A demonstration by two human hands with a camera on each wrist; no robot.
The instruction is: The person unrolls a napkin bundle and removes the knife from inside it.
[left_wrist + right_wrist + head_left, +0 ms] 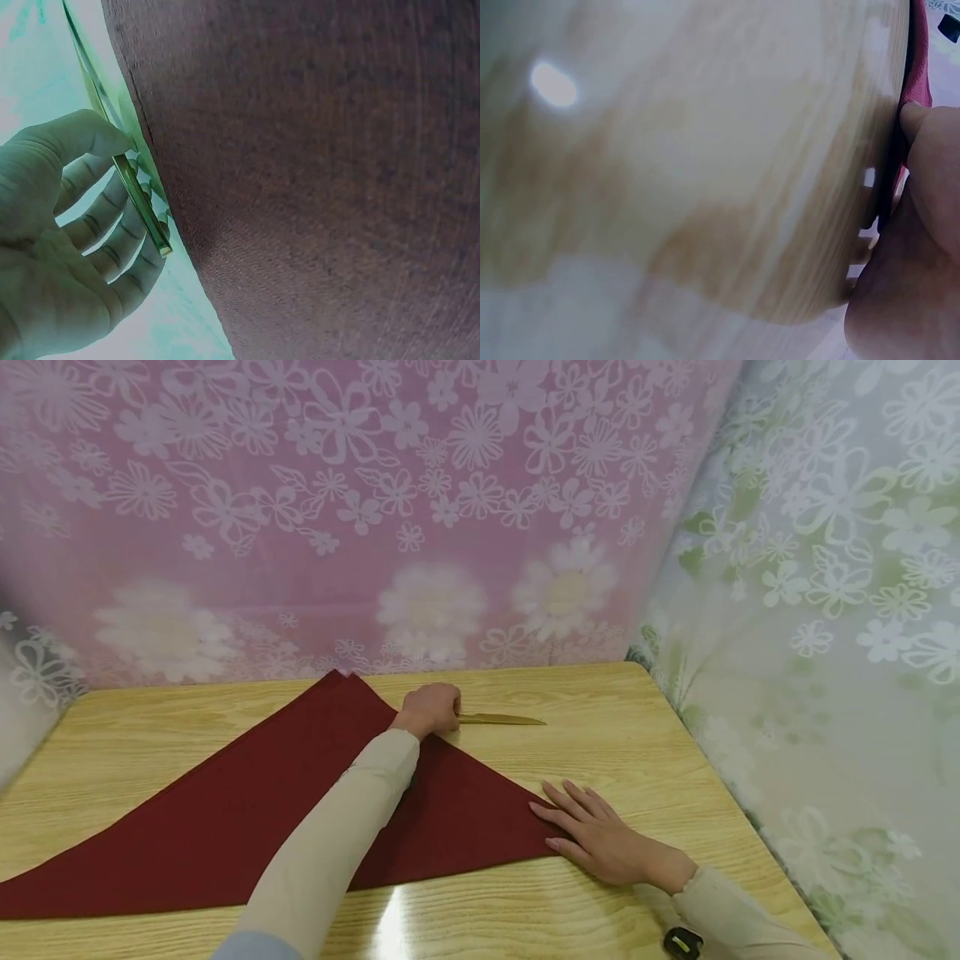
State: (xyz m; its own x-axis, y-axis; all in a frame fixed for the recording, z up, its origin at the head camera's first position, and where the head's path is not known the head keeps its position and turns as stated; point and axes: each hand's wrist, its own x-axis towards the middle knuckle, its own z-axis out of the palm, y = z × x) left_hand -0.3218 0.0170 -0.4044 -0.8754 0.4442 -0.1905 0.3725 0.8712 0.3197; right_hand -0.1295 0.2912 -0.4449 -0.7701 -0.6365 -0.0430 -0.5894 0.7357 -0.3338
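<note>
While the right hand lies flat on the cloth, the left hand grips a knife.

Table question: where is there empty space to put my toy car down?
The wooden table is bare at the right back corner, beyond the gold letter opener and the right hand. There is also bare wood at the left back, behind the dark red cloth. The middle is crowded: the cloth, both arms, and the left hand gripping the opener.
</note>
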